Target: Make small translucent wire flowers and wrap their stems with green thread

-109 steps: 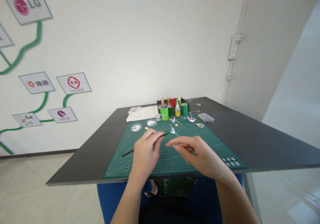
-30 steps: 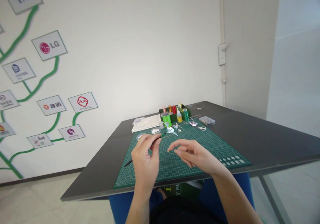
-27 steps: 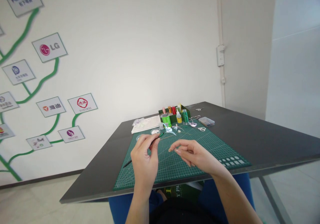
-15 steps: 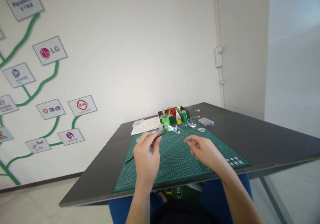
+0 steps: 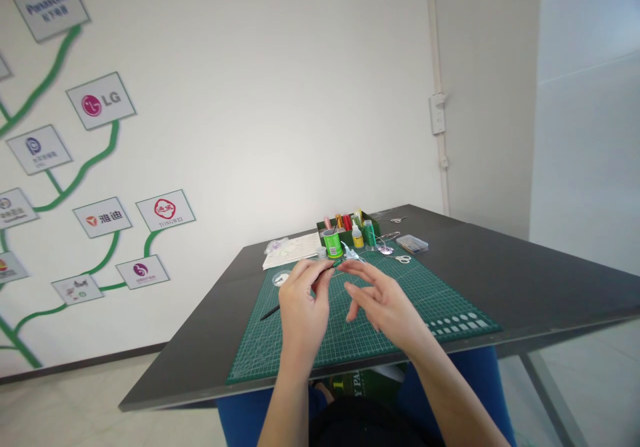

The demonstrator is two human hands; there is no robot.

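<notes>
My left hand (image 5: 304, 304) is closed around a slim dark rod (image 5: 270, 312), whose lower end sticks out behind the wrist on the left. At the rod's upper end, just past my fingertips, is a small green piece (image 5: 338, 262), too small to make out. My right hand (image 5: 387, 308) reaches in from the right with its fingers apart. Its index fingertip is at the green piece; whether it touches cannot be seen. Both hands are above the green cutting mat (image 5: 345, 340). Behind them lies a pale, shiny bit of material (image 5: 351, 252).
At the back stand a green can (image 5: 333, 243), a glue bottle (image 5: 357, 236), a green thread spool (image 5: 369, 234) and a box of colourful spools (image 5: 347, 222). White-handled scissors (image 5: 403, 259), a clear case (image 5: 413, 244) and a patterned sheet (image 5: 290, 252) lie around the mat on the dark table (image 5: 520, 280).
My right hand has moved left to the rod's tip, and its fingers have spread from a pinch. A thin golden strand between the hands no longer shows. My left hand has shifted slightly right.
</notes>
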